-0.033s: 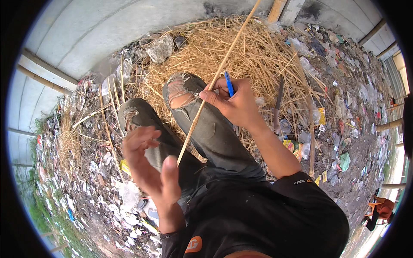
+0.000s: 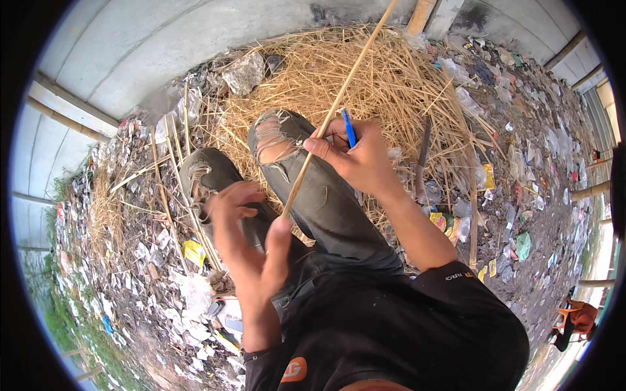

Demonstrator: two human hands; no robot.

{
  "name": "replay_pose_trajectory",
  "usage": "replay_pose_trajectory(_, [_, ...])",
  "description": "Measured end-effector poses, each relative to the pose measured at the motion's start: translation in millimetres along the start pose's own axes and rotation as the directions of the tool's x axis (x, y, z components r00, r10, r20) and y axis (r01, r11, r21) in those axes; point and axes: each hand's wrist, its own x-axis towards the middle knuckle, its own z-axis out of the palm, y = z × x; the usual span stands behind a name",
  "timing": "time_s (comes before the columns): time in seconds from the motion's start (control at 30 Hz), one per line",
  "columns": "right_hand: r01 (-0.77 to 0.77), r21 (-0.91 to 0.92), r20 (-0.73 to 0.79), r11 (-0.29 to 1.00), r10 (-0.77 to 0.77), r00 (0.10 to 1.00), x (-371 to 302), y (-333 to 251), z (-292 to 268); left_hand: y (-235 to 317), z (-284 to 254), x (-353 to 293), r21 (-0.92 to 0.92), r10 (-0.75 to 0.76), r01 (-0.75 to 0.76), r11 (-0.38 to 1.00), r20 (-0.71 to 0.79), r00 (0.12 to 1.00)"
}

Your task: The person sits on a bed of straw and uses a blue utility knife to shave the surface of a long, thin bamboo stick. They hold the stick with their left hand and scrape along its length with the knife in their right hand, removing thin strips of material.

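Note:
A long, thin bamboo stick slants across my lap, from the upper right down toward my left hand. My right hand is closed and pinches it between thumb and fingers, near its middle. A slim blue tool, pen-like or a cutter handle, sticks up out of the same hand; its kind is unclear. My left hand is open, slightly blurred, with fingers apart. Its thumb is by the stick's lower end; whether they touch cannot be told. Both hands are above my knees in ripped dark trousers.
A heap of straw-like shavings lies before my knees. To its right rests a long-bladed knife. Several loose sticks lean at the left. Scattered litter covers the ground, with a rock near the grey wall.
My left hand has moved right and slightly forward, so its thumb is nearer the stick's lower end. My right hand keeps its grip and has hardly moved.

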Motion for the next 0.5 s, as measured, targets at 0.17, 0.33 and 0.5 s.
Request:
replay_pose_trajectory(0.17, [-0.025, 0.007, -0.036, 1.000, 0.026, 0.999, -6.3, -5.6, 2.3, -26.8, 36.4, -12.1, 0.054, -0.168, 0.160, 0.986, 0.178, 0.970])
replay_pose_trajectory(0.33, [0.002, -0.249, 0.057, 0.968, 0.012, 0.998, -23.1, 1.5, -6.6, -41.6, 42.7, -16.6, -0.030, -0.255, 0.266, 0.964, 0.196, 0.947])
replay_pose_trajectory(0.5, [0.121, -0.464, 0.288, 0.878, 0.019, 0.958, -51.0, -0.7, 5.6, -47.7, 48.3, -16.9, -0.068, -0.301, 0.312, 0.948, 0.136, 0.944])
